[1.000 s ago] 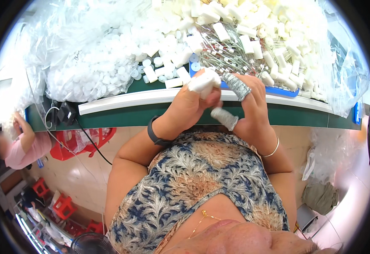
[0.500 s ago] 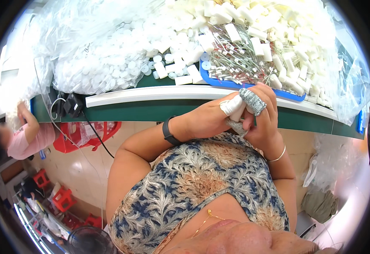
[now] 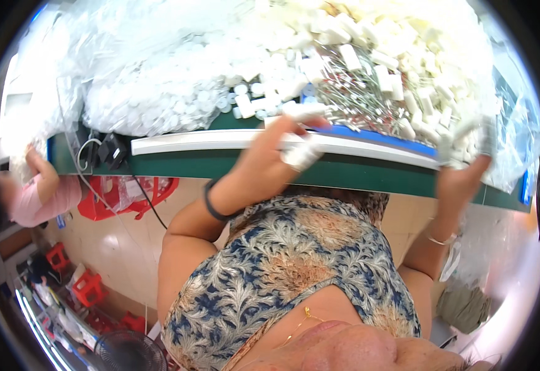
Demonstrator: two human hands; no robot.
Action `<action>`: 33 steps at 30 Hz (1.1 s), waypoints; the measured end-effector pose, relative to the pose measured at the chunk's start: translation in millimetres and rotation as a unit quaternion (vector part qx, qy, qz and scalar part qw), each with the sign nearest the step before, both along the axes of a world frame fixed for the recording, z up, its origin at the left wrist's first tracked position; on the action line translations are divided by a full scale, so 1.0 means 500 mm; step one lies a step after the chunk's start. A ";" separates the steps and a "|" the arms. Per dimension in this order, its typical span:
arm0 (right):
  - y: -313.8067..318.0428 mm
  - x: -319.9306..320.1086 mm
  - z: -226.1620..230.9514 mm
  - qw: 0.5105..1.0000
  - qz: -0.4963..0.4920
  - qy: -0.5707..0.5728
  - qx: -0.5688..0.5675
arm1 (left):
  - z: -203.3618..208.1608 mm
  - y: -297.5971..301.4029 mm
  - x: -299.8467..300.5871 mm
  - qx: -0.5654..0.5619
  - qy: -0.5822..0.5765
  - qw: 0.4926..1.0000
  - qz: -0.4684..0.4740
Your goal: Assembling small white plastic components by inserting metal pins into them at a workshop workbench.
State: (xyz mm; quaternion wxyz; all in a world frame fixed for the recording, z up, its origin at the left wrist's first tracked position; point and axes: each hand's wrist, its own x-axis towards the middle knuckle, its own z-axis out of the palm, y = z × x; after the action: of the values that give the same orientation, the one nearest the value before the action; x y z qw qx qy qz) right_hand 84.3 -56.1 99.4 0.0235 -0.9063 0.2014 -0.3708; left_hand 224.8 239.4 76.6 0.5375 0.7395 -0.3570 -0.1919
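My left hand [image 3: 270, 151], with a white wrap [image 3: 302, 154] on one finger, is at the table's front edge. Its fingertips are bent round a white cylinder [image 3: 304, 112], somewhat smeared by motion. My right hand [image 3: 463, 170] is at the right end of the white cylinder pile [image 3: 427, 102], thumb and fingers spread apart. Grey knitted finger covers [image 3: 487, 137] are on it; blur hides whether its fingertips touch a piece. Between the hands lies a blue tray [image 3: 381, 138] heaped with thin metal-wired pieces [image 3: 359, 93] that have white ends.
A clear bag of small translucent discs [image 3: 159, 102] lies to the left. A white strip [image 3: 189, 141] runs along the green table edge [image 3: 344, 171]. A black adapter [image 3: 112, 150] with cables sits at left. Another person [image 3: 41, 191] works far left, near a red basket [image 3: 100, 201].
My hands were together over the table edge, working on a white piece. They have parted: the left moved left to the pile's front, the right moved far right to the cylinders.
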 end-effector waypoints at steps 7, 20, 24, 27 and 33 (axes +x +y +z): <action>0.107 0.166 0.099 0.893 0.435 0.115 0.006 | -0.034 0.344 0.221 -0.007 -0.260 0.855 0.448; 0.309 0.421 -0.020 0.697 0.612 0.232 -0.293 | -0.056 0.565 0.555 0.222 0.018 0.818 0.530; 0.315 0.423 -0.031 0.665 0.657 0.242 -0.260 | -0.081 0.574 0.578 0.295 0.021 0.806 0.513; 0.312 0.437 -0.030 0.664 0.670 0.237 -0.232 | -0.105 0.553 0.578 0.199 0.039 0.831 0.519; 0.294 0.429 -0.036 0.679 0.668 0.271 -0.136 | -0.104 0.499 0.611 0.206 -0.059 0.813 0.542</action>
State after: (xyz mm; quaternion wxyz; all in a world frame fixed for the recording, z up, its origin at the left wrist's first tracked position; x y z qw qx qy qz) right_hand 298.7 91.1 81.5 0.0858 -0.8539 -0.5129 -0.0180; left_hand 530.3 488.9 24.4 0.3676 0.9163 0.1185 0.1057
